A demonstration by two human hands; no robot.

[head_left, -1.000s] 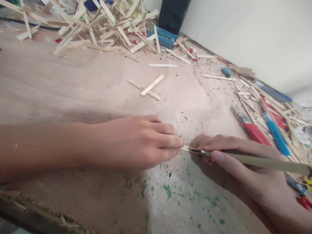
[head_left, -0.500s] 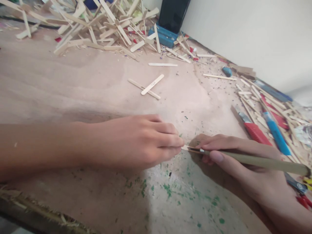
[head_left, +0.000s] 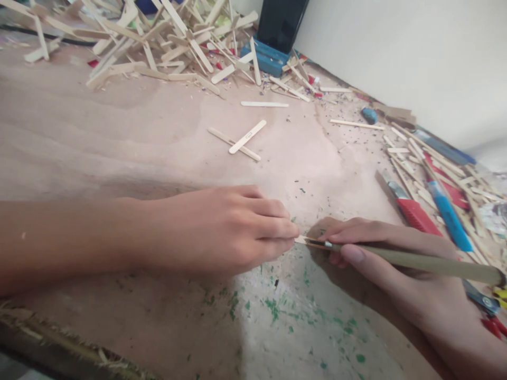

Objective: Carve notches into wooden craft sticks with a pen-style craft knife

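Note:
My left hand [head_left: 222,229] lies on the worn wooden table [head_left: 119,137], its fingers curled and pinched on the end of a small wooden stick [head_left: 301,240]. My right hand [head_left: 396,274] grips a long olive-handled craft knife [head_left: 428,262] like a pen. The knife's metal tip rests on the stick, right where the two hands meet. Most of the stick is hidden under my left fingers.
A heap of ice-cream sticks [head_left: 166,42] lies at the back, beside a blue-based dark stand [head_left: 273,37]. Two crossed sticks [head_left: 240,141] lie mid-table. Red [head_left: 412,211] and blue [head_left: 449,216] cutters and scraps lie at the right by the white wall [head_left: 415,58].

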